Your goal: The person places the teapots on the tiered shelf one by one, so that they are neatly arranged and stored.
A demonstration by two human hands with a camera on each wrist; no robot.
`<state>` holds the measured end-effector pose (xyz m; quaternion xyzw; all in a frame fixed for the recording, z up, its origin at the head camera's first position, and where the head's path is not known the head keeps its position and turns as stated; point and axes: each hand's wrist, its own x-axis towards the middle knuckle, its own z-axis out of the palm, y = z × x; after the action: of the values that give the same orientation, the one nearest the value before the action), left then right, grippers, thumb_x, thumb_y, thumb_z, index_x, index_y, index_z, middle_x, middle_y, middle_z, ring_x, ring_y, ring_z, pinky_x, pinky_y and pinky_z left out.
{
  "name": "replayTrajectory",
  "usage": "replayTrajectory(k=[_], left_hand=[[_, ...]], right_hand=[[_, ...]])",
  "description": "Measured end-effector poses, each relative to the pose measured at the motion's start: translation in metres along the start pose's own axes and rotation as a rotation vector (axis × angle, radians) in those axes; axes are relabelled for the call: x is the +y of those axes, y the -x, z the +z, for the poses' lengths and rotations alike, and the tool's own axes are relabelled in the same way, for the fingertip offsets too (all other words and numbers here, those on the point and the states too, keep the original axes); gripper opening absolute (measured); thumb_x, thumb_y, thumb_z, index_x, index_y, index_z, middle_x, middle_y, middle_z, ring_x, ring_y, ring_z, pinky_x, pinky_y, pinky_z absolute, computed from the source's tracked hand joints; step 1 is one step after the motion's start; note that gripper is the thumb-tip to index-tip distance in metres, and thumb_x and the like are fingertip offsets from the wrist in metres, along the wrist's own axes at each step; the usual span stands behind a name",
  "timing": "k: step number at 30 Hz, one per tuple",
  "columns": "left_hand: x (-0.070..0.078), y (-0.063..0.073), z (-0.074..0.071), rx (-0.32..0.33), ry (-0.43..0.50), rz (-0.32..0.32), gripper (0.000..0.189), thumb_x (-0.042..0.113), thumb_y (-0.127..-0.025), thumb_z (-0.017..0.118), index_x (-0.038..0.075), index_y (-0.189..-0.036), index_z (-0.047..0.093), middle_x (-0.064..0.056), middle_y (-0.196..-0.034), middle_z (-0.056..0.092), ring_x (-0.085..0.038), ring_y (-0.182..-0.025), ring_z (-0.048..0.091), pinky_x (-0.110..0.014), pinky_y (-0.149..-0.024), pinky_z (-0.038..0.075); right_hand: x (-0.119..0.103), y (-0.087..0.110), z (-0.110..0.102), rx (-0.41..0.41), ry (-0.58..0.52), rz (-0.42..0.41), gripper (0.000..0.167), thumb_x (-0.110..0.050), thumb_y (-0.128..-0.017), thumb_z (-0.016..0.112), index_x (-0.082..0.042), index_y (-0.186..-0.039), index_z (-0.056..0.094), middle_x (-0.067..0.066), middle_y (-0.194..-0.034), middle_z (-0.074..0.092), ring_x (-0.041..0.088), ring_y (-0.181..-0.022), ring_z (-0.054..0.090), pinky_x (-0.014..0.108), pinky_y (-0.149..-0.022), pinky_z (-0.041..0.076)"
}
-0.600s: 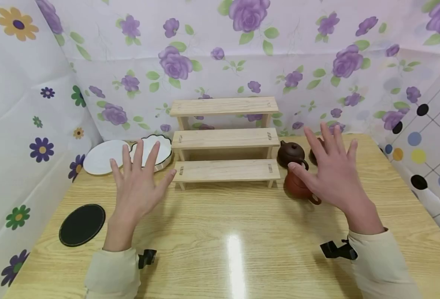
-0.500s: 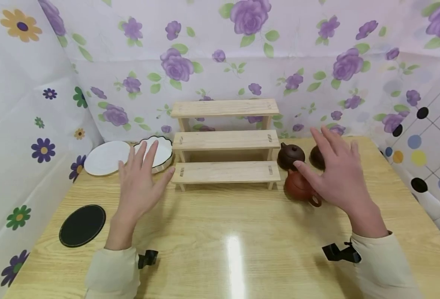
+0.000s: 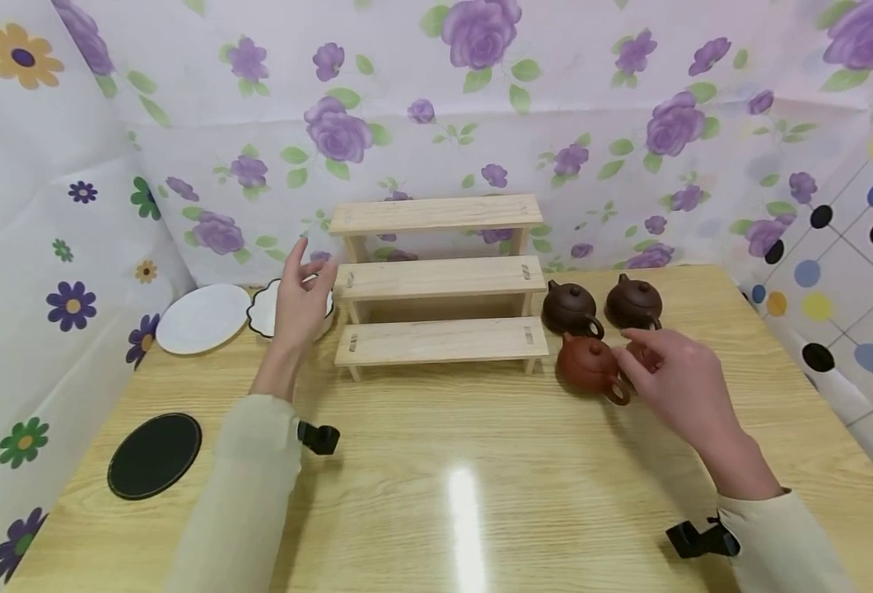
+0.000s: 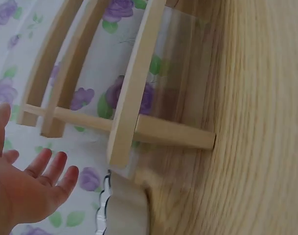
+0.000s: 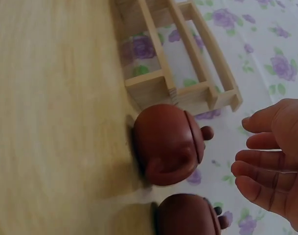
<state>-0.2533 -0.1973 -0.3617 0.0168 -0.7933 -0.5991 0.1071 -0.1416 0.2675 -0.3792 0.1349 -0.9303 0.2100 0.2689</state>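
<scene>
My left hand (image 3: 299, 305) is held over the white scalloped dish (image 3: 262, 311), beside the shelf's left end. Its fingers (image 4: 56, 166) are loosely bent and hold nothing in the left wrist view. On the other side, my right hand (image 3: 681, 383) hovers by a red-brown teapot (image 3: 588, 366) and partly hides another reddish teapot (image 3: 644, 354). A gap shows between its relaxed fingers (image 5: 256, 161) and the near teapot (image 5: 163, 142) in the right wrist view. Two dark brown teapots, one left (image 3: 568, 306) and one right (image 3: 632, 301), stand behind.
A three-step wooden shelf (image 3: 440, 339) stands at the back middle of the table (image 3: 377, 494). To its left lie a white oval plate (image 3: 203, 319) and, nearer, a black round mat (image 3: 155, 455). Flowered cloth (image 3: 422, 156) hangs close behind the shelf.
My left hand has moved forward and right, over the scalloped dish, its spread fingers now bent. The right hand has lowered and its fingers have drawn together, uncovering the right dark teapot.
</scene>
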Motion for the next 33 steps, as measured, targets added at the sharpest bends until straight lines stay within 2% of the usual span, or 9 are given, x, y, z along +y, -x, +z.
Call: replayTrajectory(k=[4, 7, 10, 14, 19, 27, 33], left_hand=[[-0.002, -0.014, 0.01, 0.008, 0.042, -0.004, 0.074, 0.044, -0.108, 0.059, 0.035, -0.17, 0.021, -0.006, -0.134, 0.055, -0.013, -0.117, 0.058, -0.022, -0.092, 0.05], [-0.001, -0.022, 0.016, 0.029, 0.063, 0.003, 0.07, 0.044, -0.108, 0.058, 0.038, -0.169, 0.024, 0.002, -0.119, 0.052, -0.009, -0.107, 0.059, -0.021, -0.091, 0.052], [0.0, -0.028, 0.02, 0.056, 0.042, 0.005, 0.065, 0.046, -0.109, 0.055, 0.04, -0.167, 0.029, 0.006, -0.113, 0.052, -0.008, -0.098, 0.058, -0.023, -0.084, 0.052], [0.0, -0.033, 0.022, 0.083, 0.005, 0.016, 0.06, 0.048, -0.11, 0.052, 0.041, -0.166, 0.032, 0.006, -0.107, 0.053, -0.008, -0.087, 0.055, -0.024, -0.075, 0.047], [-0.002, -0.038, 0.025, 0.105, 0.017, 0.029, 0.058, 0.046, -0.11, 0.053, 0.041, -0.165, 0.035, 0.006, -0.095, 0.053, -0.007, -0.079, 0.052, -0.021, -0.069, 0.045], [-0.004, -0.038, 0.03, 0.113, 0.018, 0.053, 0.058, 0.048, -0.109, 0.054, 0.042, -0.164, 0.037, 0.006, -0.092, 0.052, -0.007, -0.079, 0.05, -0.02, -0.07, 0.045], [-0.004, -0.039, 0.035, 0.108, -0.001, 0.069, 0.06, 0.048, -0.109, 0.053, 0.038, -0.166, 0.035, 0.006, -0.092, 0.052, -0.007, -0.081, 0.049, -0.023, -0.073, 0.044]], right_hand=[[0.004, 0.009, 0.001, -0.023, -0.005, 0.044, 0.017, -0.009, -0.091, 0.082, 0.0, -0.106, 0.081, 0.019, -0.092, 0.078, 0.031, -0.073, 0.071, 0.05, -0.064, 0.055], [0.004, 0.012, 0.001, -0.07, -0.021, 0.092, 0.018, -0.009, -0.093, 0.08, 0.001, -0.107, 0.08, 0.024, -0.1, 0.078, 0.04, -0.08, 0.074, 0.058, -0.071, 0.058], [0.004, 0.013, 0.0, -0.121, -0.032, 0.131, 0.023, -0.011, -0.093, 0.08, 0.003, -0.111, 0.08, 0.027, -0.104, 0.077, 0.044, -0.084, 0.073, 0.062, -0.075, 0.057], [0.003, 0.013, 0.002, -0.191, -0.034, 0.155, 0.026, -0.017, -0.094, 0.081, 0.002, -0.111, 0.08, 0.023, -0.097, 0.078, 0.037, -0.078, 0.073, 0.057, -0.071, 0.057], [0.002, 0.015, 0.004, -0.279, -0.048, 0.194, 0.029, -0.024, -0.097, 0.079, 0.001, -0.112, 0.08, 0.017, -0.091, 0.079, 0.029, -0.074, 0.073, 0.051, -0.068, 0.057], [0.006, 0.02, 0.012, -0.263, -0.03, 0.146, 0.022, -0.018, -0.096, 0.078, 0.001, -0.107, 0.082, 0.016, -0.089, 0.08, 0.025, -0.068, 0.07, 0.052, -0.068, 0.056], [0.008, 0.022, 0.013, -0.259, -0.016, 0.156, 0.017, -0.015, -0.094, 0.079, -0.001, -0.102, 0.082, 0.012, -0.084, 0.08, 0.025, -0.066, 0.068, 0.051, -0.067, 0.056]])
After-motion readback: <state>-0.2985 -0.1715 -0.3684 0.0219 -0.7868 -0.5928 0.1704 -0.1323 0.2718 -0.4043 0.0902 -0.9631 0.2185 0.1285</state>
